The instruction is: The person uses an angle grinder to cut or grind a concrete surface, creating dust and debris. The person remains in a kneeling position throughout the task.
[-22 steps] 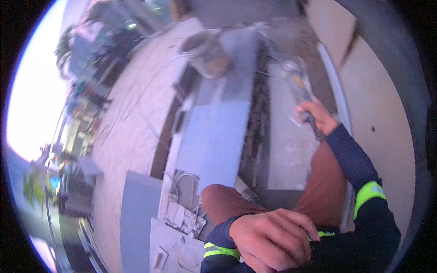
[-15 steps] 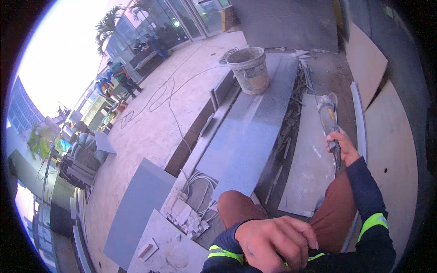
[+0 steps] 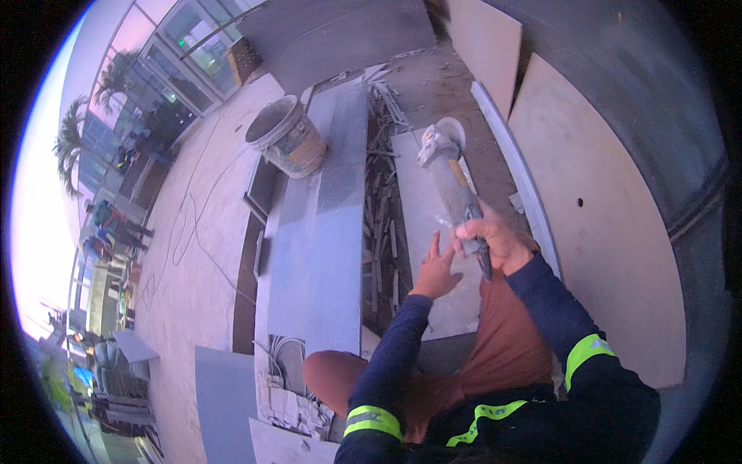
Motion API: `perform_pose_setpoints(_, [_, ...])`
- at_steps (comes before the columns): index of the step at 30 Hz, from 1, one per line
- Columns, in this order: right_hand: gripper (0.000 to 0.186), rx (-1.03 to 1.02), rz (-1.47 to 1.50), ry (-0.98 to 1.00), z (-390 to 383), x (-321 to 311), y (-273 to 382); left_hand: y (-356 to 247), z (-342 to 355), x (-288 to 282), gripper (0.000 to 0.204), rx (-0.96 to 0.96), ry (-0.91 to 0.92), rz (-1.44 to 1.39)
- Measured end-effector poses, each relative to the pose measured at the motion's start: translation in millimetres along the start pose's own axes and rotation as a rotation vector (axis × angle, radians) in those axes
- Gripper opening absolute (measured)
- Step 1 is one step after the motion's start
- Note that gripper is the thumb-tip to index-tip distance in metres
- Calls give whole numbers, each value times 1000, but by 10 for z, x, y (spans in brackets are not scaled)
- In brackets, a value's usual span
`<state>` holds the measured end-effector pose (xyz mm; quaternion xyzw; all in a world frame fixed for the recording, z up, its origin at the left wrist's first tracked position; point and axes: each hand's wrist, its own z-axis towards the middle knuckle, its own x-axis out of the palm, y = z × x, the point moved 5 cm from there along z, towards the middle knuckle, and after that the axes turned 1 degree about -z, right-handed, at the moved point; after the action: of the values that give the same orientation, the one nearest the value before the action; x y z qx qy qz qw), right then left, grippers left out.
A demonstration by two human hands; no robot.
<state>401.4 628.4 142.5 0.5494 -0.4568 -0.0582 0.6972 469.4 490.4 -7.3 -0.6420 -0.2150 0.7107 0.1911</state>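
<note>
My right hand (image 3: 501, 241) is wrapped round the rear handle of a dusty angle grinder (image 3: 450, 184), held up with its pale disc (image 3: 452, 133) at the far end. Close by on its left, my left hand (image 3: 437, 274) reaches forward with fingers spread. Whether those fingertips touch the grinder's handle I cannot tell. Below both hands lies a light grey board (image 3: 448, 317). Left of it, a long grey slab (image 3: 321, 255) runs away from my knee.
A dirty bucket (image 3: 290, 143) stands on the slab's far part. Thin offcut strips (image 3: 380, 209) litter the gap beside it. Large panels (image 3: 595, 201) lean at the right. A cable (image 3: 197, 232) crosses the floor at left. Other people (image 3: 116, 220) are at the far left.
My left hand has gone from near my lap up to beside the grinder, its fingers opening out. The grinder is raised closer to me. The view has swung to the right.
</note>
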Motion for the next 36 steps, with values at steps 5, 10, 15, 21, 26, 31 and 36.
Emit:
perform_pose_setpoints(5, [69,64,27,36,-261,43,8,242,498,355,78,-1,-171,-81])
perform_pose_setpoints(10, [70,34,-30,-50,-524,-191,199,-180,803,73,56,-194,-391,-227])
perform_pose_setpoints(15, [75,-35,-72,1,-504,-98,276,177,742,-90,36,160,-281,286])
perform_pose_setpoints(21, [75,-59,-64,-58,-506,-198,296,245,-429,261,27,267,-7,248])
perform_pose_setpoints(26, [85,-77,-90,-92,-471,-205,295,-187,-1252,304,20,145,450,349])
perform_pose_setpoints(31, [86,-71,-94,-43,-456,-43,290,-402,-1889,2,21,81,580,399])
perform_pose_setpoints(36, [89,-54,-121,-24,-496,-119,358,-580,-2117,-479,17,-26,447,251])
